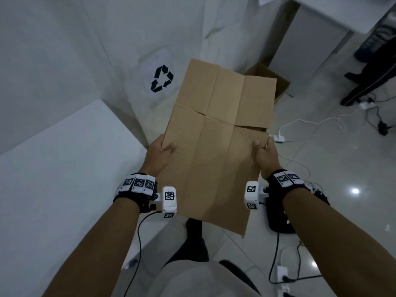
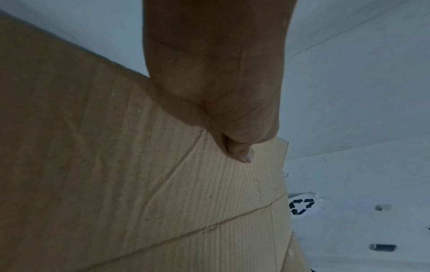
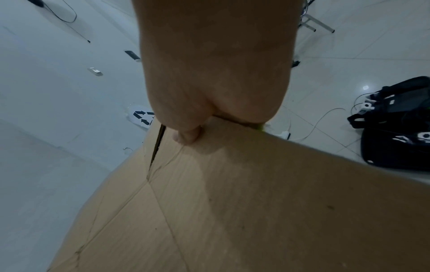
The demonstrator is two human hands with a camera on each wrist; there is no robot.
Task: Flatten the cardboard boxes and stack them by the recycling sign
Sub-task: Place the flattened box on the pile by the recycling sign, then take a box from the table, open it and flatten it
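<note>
A flattened brown cardboard box (image 1: 216, 133) hangs in the air in front of me, held by both hands. My left hand (image 1: 161, 152) pinches its left edge, thumb on top. My right hand (image 1: 264, 154) pinches its right edge the same way. The left wrist view shows the thumb (image 2: 239, 150) pressed on the cardboard (image 2: 139, 184); the right wrist view shows the thumb (image 3: 187, 136) on the cardboard (image 3: 232, 211). The recycling sign (image 1: 161, 78), black arrows on white paper, is on the wall ahead and left, also visible as the sign (image 2: 301, 206) and the sign (image 3: 144, 117).
An unflattened open cardboard box (image 1: 270, 79) stands on the floor behind the held sheet, next to a white cabinet (image 1: 308, 39). A white table (image 1: 53, 168) is on my left. Cables and power strips (image 1: 278, 138) lie on the tiled floor right; a black bag (image 3: 395, 125) too.
</note>
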